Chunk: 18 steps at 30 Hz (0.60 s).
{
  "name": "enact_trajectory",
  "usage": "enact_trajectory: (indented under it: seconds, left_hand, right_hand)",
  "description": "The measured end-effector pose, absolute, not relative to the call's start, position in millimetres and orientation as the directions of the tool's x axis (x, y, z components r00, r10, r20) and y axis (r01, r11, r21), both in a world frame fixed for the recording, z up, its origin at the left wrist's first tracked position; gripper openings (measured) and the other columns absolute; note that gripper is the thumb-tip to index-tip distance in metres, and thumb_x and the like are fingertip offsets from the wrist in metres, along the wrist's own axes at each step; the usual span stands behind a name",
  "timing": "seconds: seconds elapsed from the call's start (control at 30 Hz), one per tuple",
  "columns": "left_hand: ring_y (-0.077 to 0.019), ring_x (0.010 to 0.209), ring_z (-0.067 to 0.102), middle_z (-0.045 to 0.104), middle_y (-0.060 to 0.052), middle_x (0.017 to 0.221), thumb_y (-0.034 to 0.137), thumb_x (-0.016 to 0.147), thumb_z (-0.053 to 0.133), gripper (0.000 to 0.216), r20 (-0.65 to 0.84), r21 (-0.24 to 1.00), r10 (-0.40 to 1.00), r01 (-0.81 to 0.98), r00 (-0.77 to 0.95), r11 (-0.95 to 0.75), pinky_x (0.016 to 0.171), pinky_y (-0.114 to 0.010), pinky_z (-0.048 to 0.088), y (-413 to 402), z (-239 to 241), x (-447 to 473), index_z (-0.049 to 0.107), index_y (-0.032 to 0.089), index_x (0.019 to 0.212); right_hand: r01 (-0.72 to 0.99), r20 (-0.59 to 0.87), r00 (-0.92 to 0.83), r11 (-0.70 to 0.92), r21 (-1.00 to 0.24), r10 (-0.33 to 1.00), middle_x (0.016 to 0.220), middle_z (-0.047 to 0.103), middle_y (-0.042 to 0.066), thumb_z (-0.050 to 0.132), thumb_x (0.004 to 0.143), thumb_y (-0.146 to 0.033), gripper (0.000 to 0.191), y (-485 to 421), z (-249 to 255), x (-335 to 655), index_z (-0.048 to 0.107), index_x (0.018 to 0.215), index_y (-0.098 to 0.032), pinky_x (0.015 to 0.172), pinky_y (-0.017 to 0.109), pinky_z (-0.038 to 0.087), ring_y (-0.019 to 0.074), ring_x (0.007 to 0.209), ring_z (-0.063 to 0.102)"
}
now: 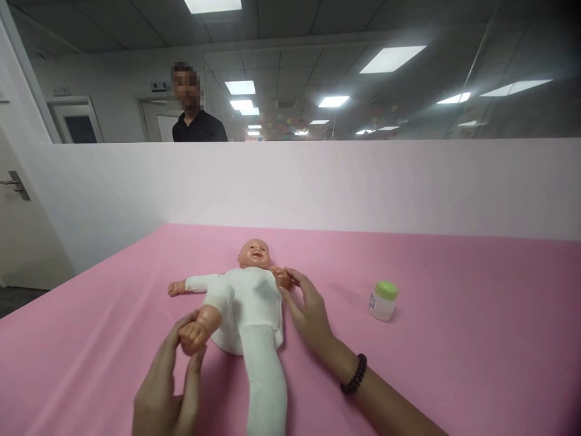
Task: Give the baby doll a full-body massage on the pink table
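A baby doll (252,300) in white clothes lies on its back on the pink table (454,363), head towards the far wall. My left hand (166,387) pinches the doll's bare foot (193,334), with the knee bent up. My right hand (308,312) lies along the doll's side, fingers stretched and touching the doll's small hand (282,277). A dark bead bracelet (354,375) is on my right wrist. The doll's other leg, in a white trouser leg, runs towards me.
A small clear jar with a green lid (384,300) stands on the pink surface to the right of the doll. A white partition wall (318,181) backs the table. Behind it stands a person in a black shirt (198,127). A door is at the left.
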<state>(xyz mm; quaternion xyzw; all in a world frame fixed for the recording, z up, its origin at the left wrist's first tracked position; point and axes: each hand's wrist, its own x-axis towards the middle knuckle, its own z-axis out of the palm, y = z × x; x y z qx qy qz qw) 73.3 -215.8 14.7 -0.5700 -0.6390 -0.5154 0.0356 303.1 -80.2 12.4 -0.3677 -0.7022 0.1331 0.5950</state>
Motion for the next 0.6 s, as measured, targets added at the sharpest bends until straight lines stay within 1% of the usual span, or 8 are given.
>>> enact_trajectory:
  seconds: [0.07,0.1,0.17,0.23,0.4,0.47,0.5,0.6]
  left_hand:
    - [-0.0236,0.105,0.069,0.069,-0.004,0.120,0.041,0.094,0.049,0.037,0.665,0.561,0.704,0.788,-0.248,-0.252,0.083,-0.029,0.057,-206,16,78,0.055,0.028,0.128]
    - [-0.0232,0.103,0.069,0.069,-0.005,0.119,0.040,0.095,0.048,0.036,0.667,0.556,0.709,0.786,-0.228,-0.269,0.082,-0.030,0.057,-202,16,79,0.054,0.028,0.128]
    - [-0.0232,0.100,0.070,0.069,-0.006,0.120,0.038,0.096,0.046,0.036,0.640,0.578,0.739,0.764,-0.208,-0.286,0.078,-0.030,0.058,-196,13,82,0.054,0.027,0.129]
    - [-0.0234,0.103,0.069,0.068,-0.006,0.125,0.038,0.097,0.044,0.037,0.591,0.616,0.786,0.730,-0.181,-0.295,0.077,-0.030,0.058,-193,11,85,0.053,0.027,0.130]
    - [-0.0217,0.120,0.062,0.062,-0.002,0.136,0.036,0.098,0.043,0.041,0.496,0.669,0.861,0.680,-0.110,-0.299,0.089,-0.029,0.056,-190,3,91,0.048,0.033,0.138]
    - [-0.0218,0.121,0.061,0.061,-0.002,0.137,0.036,0.098,0.044,0.042,0.489,0.669,0.868,0.677,-0.091,-0.306,0.089,-0.028,0.056,-188,1,91,0.047,0.034,0.139]
    - [-0.0223,0.120,0.062,0.061,-0.002,0.136,0.036,0.097,0.045,0.042,0.491,0.667,0.866,0.679,-0.093,-0.305,0.088,-0.029,0.057,-187,1,91,0.047,0.034,0.139]
    - [-0.0241,0.113,0.066,0.065,-0.003,0.131,0.040,0.096,0.046,0.041,0.524,0.659,0.840,0.692,-0.140,-0.296,0.085,-0.030,0.059,-190,5,87,0.050,0.033,0.136]
  right_hand:
    - [0.417,0.764,-0.111,0.728,-0.545,0.636,0.122,0.065,0.006,0.054,0.096,-0.026,0.031,-83,9,302,0.055,0.127,-0.025,0.098,0.040,0.053,0.0215,0.113,0.062]
    - [0.435,0.774,-0.151,0.744,-0.507,0.616,0.122,0.065,0.006,0.053,0.096,-0.023,0.031,-84,8,301,0.054,0.127,-0.025,0.098,0.040,0.053,0.0214,0.113,0.062]
    - [0.468,0.789,-0.220,0.772,-0.430,0.574,0.121,0.065,0.007,0.050,0.096,-0.019,0.031,-87,7,299,0.053,0.127,-0.024,0.098,0.040,0.053,0.0215,0.113,0.062]
    - [0.502,0.800,-0.276,0.790,-0.352,0.532,0.121,0.065,0.007,0.048,0.096,-0.016,0.032,-89,6,296,0.052,0.128,-0.024,0.099,0.042,0.053,0.0219,0.114,0.061]
    - [0.554,0.814,-0.386,0.815,-0.172,0.434,0.125,0.064,0.010,0.046,0.096,-0.012,0.035,-89,-3,291,0.049,0.130,-0.020,0.101,0.046,0.051,0.0242,0.117,0.059]
    - [0.557,0.806,-0.405,0.816,-0.157,0.432,0.126,0.063,0.010,0.045,0.097,-0.012,0.034,-89,-5,290,0.050,0.130,-0.019,0.102,0.047,0.050,0.0246,0.118,0.058]
    - [0.555,0.802,-0.400,0.814,-0.173,0.443,0.126,0.063,0.010,0.045,0.097,-0.012,0.034,-88,-5,290,0.050,0.130,-0.019,0.103,0.047,0.050,0.0244,0.118,0.058]
    - [0.521,0.796,-0.320,0.797,-0.306,0.515,0.126,0.063,0.008,0.045,0.098,-0.015,0.033,-88,-2,292,0.051,0.130,-0.022,0.103,0.045,0.050,0.0226,0.118,0.058]
